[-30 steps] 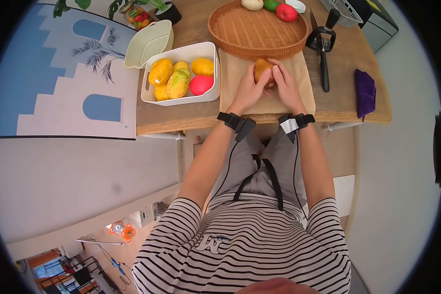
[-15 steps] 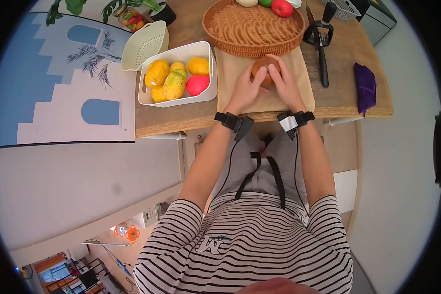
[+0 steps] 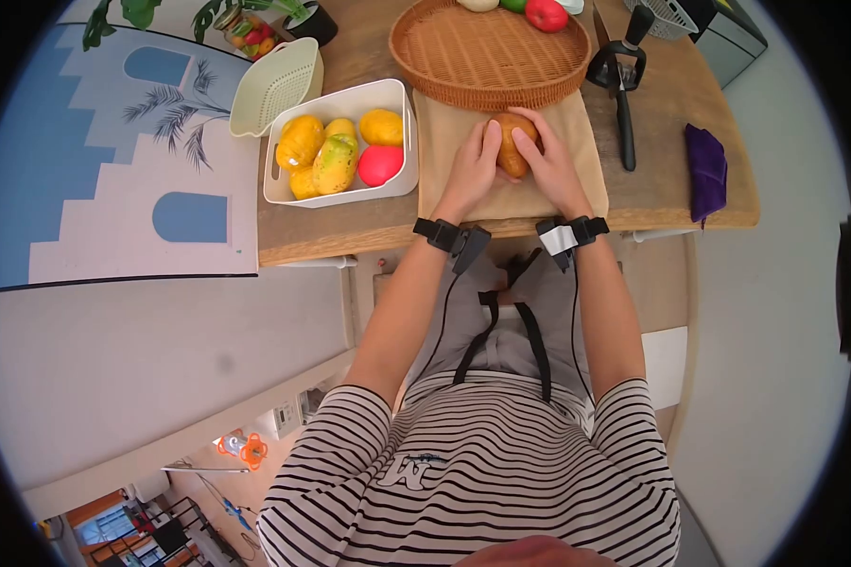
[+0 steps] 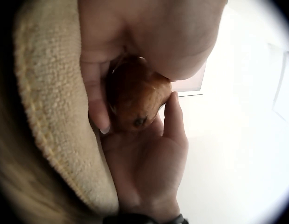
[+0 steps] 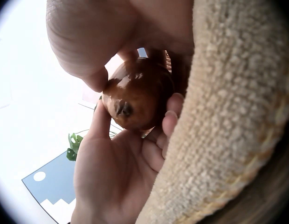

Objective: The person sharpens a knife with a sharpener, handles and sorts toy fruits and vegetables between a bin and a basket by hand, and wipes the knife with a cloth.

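Note:
A glossy brown pear-like fruit (image 3: 512, 156) with a dark spot at one end sits between the hands, over a beige towel (image 3: 529, 203). My left hand (image 3: 473, 170) holds it from the left, thumb along its top. From the other side my right hand (image 3: 555, 168) grips it, thumb on its upper face and fingers curled around the far side. In the left wrist view, the brown fruit (image 4: 140, 95) lies enclosed by both hands, its dark spot exposed. The right wrist view shows the same fruit (image 5: 137, 95) pinched between fingers and thumbs, just off the towel's raised edge.
On the left stands a white bin (image 3: 284, 197) of yellow fruits and a pink one, with a pale green colander (image 3: 279, 90) behind. A round wicker tray (image 3: 492, 57) lies ahead. Rightward are a black-handled knife (image 3: 626, 132) in a stand and a purple cloth (image 3: 705, 175).
The brown fruit has turned in the hands, showing more of its length now. Both thumbs have shifted apart on it. The camera view has moved slightly.

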The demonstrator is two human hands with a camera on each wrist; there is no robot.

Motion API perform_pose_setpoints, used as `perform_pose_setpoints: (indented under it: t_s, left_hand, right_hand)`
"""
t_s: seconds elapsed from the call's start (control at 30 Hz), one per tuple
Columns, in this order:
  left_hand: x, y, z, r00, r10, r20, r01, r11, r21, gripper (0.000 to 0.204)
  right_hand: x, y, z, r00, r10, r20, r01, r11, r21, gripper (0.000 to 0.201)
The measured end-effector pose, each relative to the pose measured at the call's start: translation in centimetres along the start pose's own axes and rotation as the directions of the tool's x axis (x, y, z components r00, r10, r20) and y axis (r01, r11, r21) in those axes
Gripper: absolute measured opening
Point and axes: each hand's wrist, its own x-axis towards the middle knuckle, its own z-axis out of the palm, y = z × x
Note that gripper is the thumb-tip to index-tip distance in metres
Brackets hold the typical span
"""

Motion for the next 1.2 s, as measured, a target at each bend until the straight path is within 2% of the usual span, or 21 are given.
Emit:
perform_pose_setpoints:
  t_s: [0.1,0.17,0.2,0.4,0.47,0.5,0.53,0.57,0.6,0.67,0.7,0.73,0.77,0.8,0.83,0.9,0.93,0.97,1.0,1.13,1.2]
  left_hand:
    - [0.1,0.0,0.4,0.997,0.071,-0.007,-0.07,0.994,0.079,0.047]
    - [-0.4,0.1,0.4,0.968,0.25,0.032,-0.248,0.922,0.297,0.044]
    - [-0.5,0.0,0.4,0.97,0.243,0.031,-0.24,0.923,0.299,0.044]
    - [-0.3,0.3,0.5,0.996,0.086,-0.037,-0.085,0.996,0.022,0.059]
    - [-0.5,0.2,0.4,0.984,0.174,0.027,-0.176,0.965,0.193,0.061]
    - [-0.4,0.1,0.4,0.983,0.179,0.028,-0.181,0.965,0.191,0.061]
    - [-0.4,-0.1,0.3,0.958,0.272,0.089,-0.286,0.903,0.319,0.064]
    - [-0.5,-0.3,0.3,0.923,0.349,0.16,-0.384,0.815,0.434,0.066]
    - [-0.7,-0.1,0.4,0.925,0.345,0.161,-0.38,0.817,0.434,0.066]
    - [-0.9,0.4,0.5,0.969,0.204,0.141,-0.229,0.954,0.195,0.065]
    - [-0.7,0.2,0.3,0.969,0.203,0.139,-0.228,0.954,0.197,0.065]
    - [-0.4,0.0,0.2,0.991,0.121,0.065,-0.127,0.986,0.107,0.064]
    - [-0.1,-0.1,0.1,0.999,0.032,-0.002,-0.032,0.999,0.007,0.065]
    - [0.1,-0.5,-0.1,0.999,0.034,-0.005,-0.034,0.999,0.007,0.065]
    - [0.3,-0.8,-0.3,0.999,0.036,-0.004,-0.036,0.999,0.03,0.064]
    - [0.8,-1.5,-0.4,0.999,0.045,0.001,-0.045,0.998,0.05,0.064]
    - [1.0,-1.9,-0.5,0.985,0.169,0.025,-0.17,0.962,0.214,0.066]
    - [1.1,-2.4,-0.7,0.957,0.282,0.067,-0.287,0.885,0.368,0.068]
    - [0.8,-1.9,-0.4,0.957,0.283,0.066,-0.287,0.884,0.368,0.068]
    - [-0.8,0.2,0.7,0.942,0.3,0.149,-0.334,0.876,0.348,0.082]
    - [-1.1,0.6,0.8,0.941,0.296,0.167,-0.336,0.878,0.341,0.09]
  right_hand:
    - [0.3,1.6,-0.5,0.997,0.067,-0.04,-0.068,0.998,-0.014,0.039]
    - [0.5,2.5,-0.7,0.994,0.094,-0.063,-0.095,0.995,-0.015,0.039]
    - [0.3,2.5,-0.5,0.99,0.118,-0.082,-0.119,0.993,-0.012,0.039]
    - [0.2,0.4,-0.2,0.999,0.01,-0.032,-0.011,0.999,-0.03,0.039]
    - [0.3,0.7,-0.4,0.998,0.047,-0.03,-0.047,0.999,-0.024,0.039]
    - [0.3,1.0,-0.5,0.995,0.09,-0.032,-0.09,0.996,-0.013,0.039]
    - [0.4,1.5,-0.7,0.996,0.088,-0.033,-0.089,0.996,-0.016,0.039]
    - [0.4,2.1,-0.7,0.992,0.123,-0.04,-0.117,0.987,0.112,0.039]
    - [0.4,2.0,-0.6,0.986,0.159,-0.044,-0.144,0.96,0.24,0.038]
    - [0.2,1.6,-0.6,0.995,0.095,-0.039,-0.086,0.977,0.194,0.038]
    - [0.2,1.1,-0.5,0.999,0.027,-0.027,-0.022,0.989,0.147,0.039]
    - [0.3,0.8,-0.5,0.999,0.026,-0.024,-0.022,0.989,0.149,0.039]
    - [0.4,0.6,-0.6,0.994,-0.112,0.015,0.113,0.992,-0.059,0.039]
    - [0.4,0.5,-0.7,0.968,-0.238,0.08,0.251,0.933,-0.257,0.039]
    - [0.3,0.3,-0.6,0.967,-0.24,0.083,0.254,0.932,-0.259,0.039]
    - [0.2,0.2,-0.4,0.997,-0.058,0.05,0.063,0.993,-0.104,0.04]
    - [0.2,0.5,-0.5,0.997,-0.062,0.05,0.067,0.992,-0.106,0.04]
    - [0.2,1.2,-0.5,1.0,0.032,0.0,-0.032,0.999,-0.018,0.04]
    - [0.2,1.4,-0.5,0.991,0.129,-0.041,-0.126,0.989,0.076,0.04]
    - [0.2,1.5,-0.5,0.991,0.118,-0.065,-0.111,0.989,0.102,0.041]
    - [0.1,0.9,-0.6,0.971,0.214,-0.11,-0.189,0.961,0.204,0.044]
